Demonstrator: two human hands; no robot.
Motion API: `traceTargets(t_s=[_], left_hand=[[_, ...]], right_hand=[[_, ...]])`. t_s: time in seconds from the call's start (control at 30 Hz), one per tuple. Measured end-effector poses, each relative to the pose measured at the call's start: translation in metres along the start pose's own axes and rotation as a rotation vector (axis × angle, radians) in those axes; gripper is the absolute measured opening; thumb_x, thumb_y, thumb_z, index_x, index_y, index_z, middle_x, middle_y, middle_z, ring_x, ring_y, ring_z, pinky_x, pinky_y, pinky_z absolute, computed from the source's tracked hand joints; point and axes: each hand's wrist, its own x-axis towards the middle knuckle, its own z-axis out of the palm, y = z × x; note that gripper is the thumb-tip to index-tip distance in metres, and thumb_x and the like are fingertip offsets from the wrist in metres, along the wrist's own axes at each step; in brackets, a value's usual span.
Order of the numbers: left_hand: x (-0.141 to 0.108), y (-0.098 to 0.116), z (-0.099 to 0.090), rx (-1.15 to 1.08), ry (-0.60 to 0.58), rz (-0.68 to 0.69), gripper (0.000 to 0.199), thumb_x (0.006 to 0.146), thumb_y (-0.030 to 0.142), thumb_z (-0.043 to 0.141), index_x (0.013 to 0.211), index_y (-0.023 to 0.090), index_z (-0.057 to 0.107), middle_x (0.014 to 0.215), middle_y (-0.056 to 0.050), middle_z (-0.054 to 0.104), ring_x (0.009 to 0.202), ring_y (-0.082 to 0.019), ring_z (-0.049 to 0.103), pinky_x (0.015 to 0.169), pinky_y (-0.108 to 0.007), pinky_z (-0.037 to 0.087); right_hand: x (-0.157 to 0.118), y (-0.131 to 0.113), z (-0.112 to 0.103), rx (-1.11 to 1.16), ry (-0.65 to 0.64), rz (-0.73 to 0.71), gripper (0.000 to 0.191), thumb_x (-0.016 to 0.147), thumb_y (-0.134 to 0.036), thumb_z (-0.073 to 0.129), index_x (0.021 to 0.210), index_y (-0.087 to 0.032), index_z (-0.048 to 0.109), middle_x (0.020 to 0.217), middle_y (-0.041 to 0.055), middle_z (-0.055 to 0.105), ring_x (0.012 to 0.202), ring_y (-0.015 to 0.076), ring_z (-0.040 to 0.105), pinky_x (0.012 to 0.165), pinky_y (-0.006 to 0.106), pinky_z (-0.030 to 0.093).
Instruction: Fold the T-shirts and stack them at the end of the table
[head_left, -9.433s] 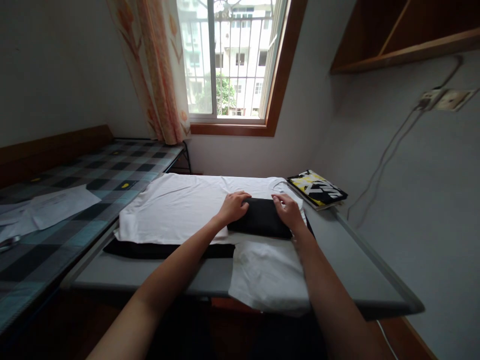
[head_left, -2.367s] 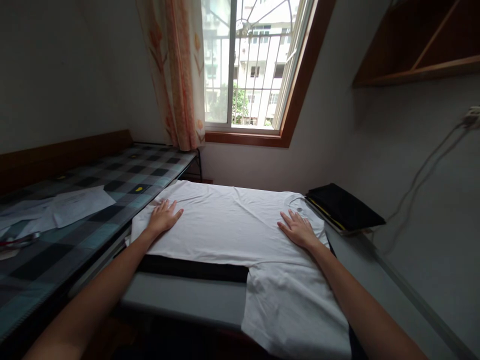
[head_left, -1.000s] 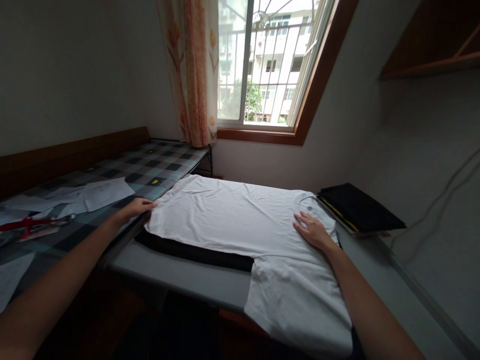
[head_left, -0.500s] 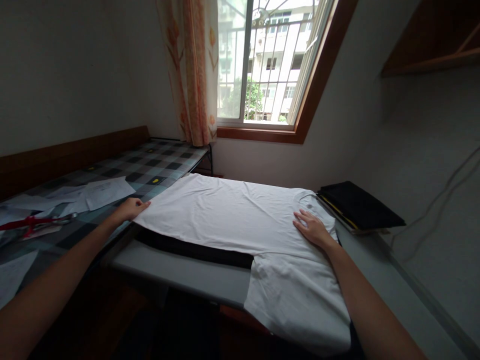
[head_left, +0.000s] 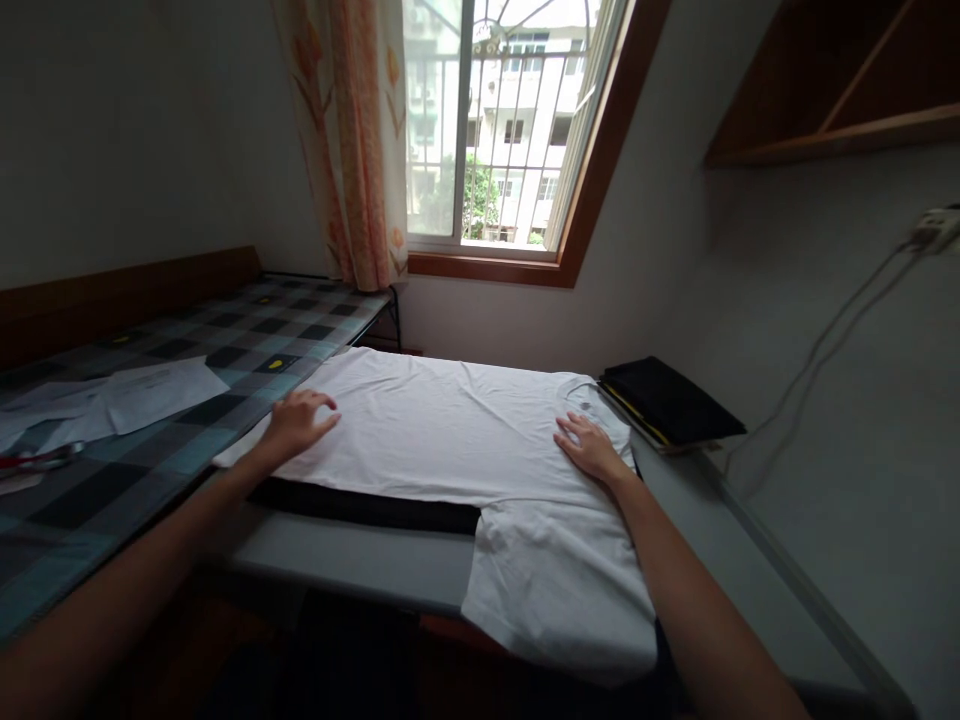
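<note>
- White shirt (head_left: 442,430) lies spread lengthwise over the grey table (head_left: 360,555), collar (head_left: 585,388) to the right and hem to the left, near the plaid bed (head_left: 315,320). Laying it out looks largely done; no fold shows across the body.
- Near sleeve (head_left: 559,590) is opened out and drapes over the table's front edge. The far sleeve does not show, so I cannot tell how it lies.
- Dark layer (head_left: 367,508) shows as a strip under the shirt's near side; what it is remains unclear.
- Black flat item (head_left: 675,400) rests atop a small pile at the right, just beside the collar.
- Left hand (head_left: 296,425) is at the hem end, fingers curved and thumb well apart, gripping nothing; whether it touches the cloth I cannot tell.
- Right hand (head_left: 589,447) lies palm down just below the collar, fingers loosely spread, pinching nothing.
- Creases across the middle and by the hem look like the smoothing left undone.
</note>
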Motion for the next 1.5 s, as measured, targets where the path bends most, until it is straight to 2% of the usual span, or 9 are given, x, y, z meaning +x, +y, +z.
traceTargets(t_s=[0.13, 0.27, 0.37, 0.67, 0.9, 1.1, 1.3, 1.4, 1.5], left_hand=[[0.002, 0.075, 0.045, -0.3, -0.207, 0.361, 0.034, 0.083, 0.047, 0.051, 0.094, 0.02, 0.069, 0.106, -0.008, 0.07, 0.105, -0.025, 0.063, 0.096, -0.036, 0.047], [-0.001, 0.139, 0.087, -0.321, -0.185, 0.593, 0.035, 0.088, 0.043, 0.053, 0.111, 0.02, 0.067, 0.128, -0.011, 0.062, 0.127, -0.026, 0.051, 0.106, -0.041, 0.039], [-0.002, 0.161, 0.106, -0.232, -0.208, 0.719, 0.043, 0.09, 0.043, 0.053, 0.127, 0.021, 0.06, 0.142, -0.012, 0.051, 0.136, -0.029, 0.041, 0.111, -0.046, 0.033], [-0.013, 0.16, 0.108, -0.147, -0.224, 0.709, 0.047, 0.093, 0.045, 0.047, 0.134, 0.021, 0.055, 0.146, -0.012, 0.046, 0.139, -0.029, 0.036, 0.115, -0.048, 0.026], [-0.013, 0.158, 0.106, -0.209, -0.251, 0.713, 0.044, 0.092, 0.042, 0.051, 0.13, 0.021, 0.058, 0.145, -0.013, 0.048, 0.138, -0.03, 0.037, 0.114, -0.051, 0.027], [-0.02, 0.161, 0.098, -0.376, -0.29, 0.788, 0.034, 0.087, 0.036, 0.061, 0.118, 0.024, 0.065, 0.132, -0.009, 0.06, 0.132, -0.027, 0.045, 0.112, -0.047, 0.03], [-0.032, 0.173, 0.082, -0.561, -0.412, 0.859, 0.029, 0.079, 0.037, 0.072, 0.105, 0.024, 0.07, 0.12, -0.007, 0.064, 0.123, -0.024, 0.05, 0.11, -0.041, 0.03], [-0.034, 0.177, 0.074, -0.623, -0.529, 0.868, 0.019, 0.077, 0.036, 0.074, 0.089, 0.021, 0.072, 0.113, -0.006, 0.062, 0.111, -0.021, 0.054, 0.104, -0.035, 0.036], [-0.036, 0.179, 0.067, -0.619, -0.672, 0.906, 0.02, 0.075, 0.028, 0.075, 0.093, 0.023, 0.072, 0.108, -0.004, 0.062, 0.107, -0.02, 0.054, 0.106, -0.035, 0.032]], right_hand=[[-0.004, -0.005, -0.006, -0.054, -0.057, 0.061, 0.062, 0.092, -0.06, 0.034, 0.142, -0.025, 0.047, 0.152, 0.0091, 0.038, 0.142, 0.0368, 0.024, 0.112, 0.057, 0.022], [-0.006, -0.001, -0.009, -0.089, -0.112, 0.157, 0.069, 0.092, -0.065, 0.026, 0.148, -0.027, 0.037, 0.155, 0.0105, 0.032, 0.144, 0.036, 0.021, 0.113, 0.059, 0.017], [-0.005, 0.006, -0.01, -0.109, -0.115, 0.217, 0.069, 0.092, -0.064, 0.023, 0.149, -0.026, 0.035, 0.155, 0.0101, 0.031, 0.145, 0.0339, 0.019, 0.114, 0.058, 0.014], [-0.007, 0.012, -0.012, -0.062, -0.125, 0.187, 0.063, 0.094, -0.055, 0.032, 0.147, -0.021, 0.04, 0.156, 0.0126, 0.03, 0.144, 0.0342, 0.02, 0.114, 0.057, 0.015], [-0.005, 0.036, -0.024, 0.392, 0.161, 0.125, 0.043, 0.089, -0.043, 0.044, 0.112, -0.018, 0.07, 0.115, 0.0121, 0.07, 0.111, 0.0269, 0.063, 0.096, 0.036, 0.046], [-0.007, 0.045, -0.026, 0.396, 0.313, 0.269, 0.037, 0.084, -0.036, 0.047, 0.092, -0.013, 0.074, 0.094, 0.015, 0.074, 0.092, 0.0286, 0.069, 0.08, 0.035, 0.05], [-0.007, 0.043, -0.023, 0.341, 0.268, 0.258, 0.035, 0.082, -0.038, 0.049, 0.092, -0.016, 0.075, 0.093, 0.0134, 0.075, 0.09, 0.0282, 0.068, 0.078, 0.034, 0.049], [-0.007, 0.043, -0.021, 0.331, 0.253, 0.263, 0.035, 0.082, -0.038, 0.049, 0.093, -0.017, 0.075, 0.095, 0.0132, 0.074, 0.09, 0.0276, 0.068, 0.078, 0.034, 0.048], [-0.007, 0.043, -0.02, 0.328, 0.25, 0.259, 0.034, 0.082, -0.037, 0.049, 0.093, -0.017, 0.075, 0.095, 0.013, 0.075, 0.092, 0.0279, 0.068, 0.08, 0.034, 0.048]])
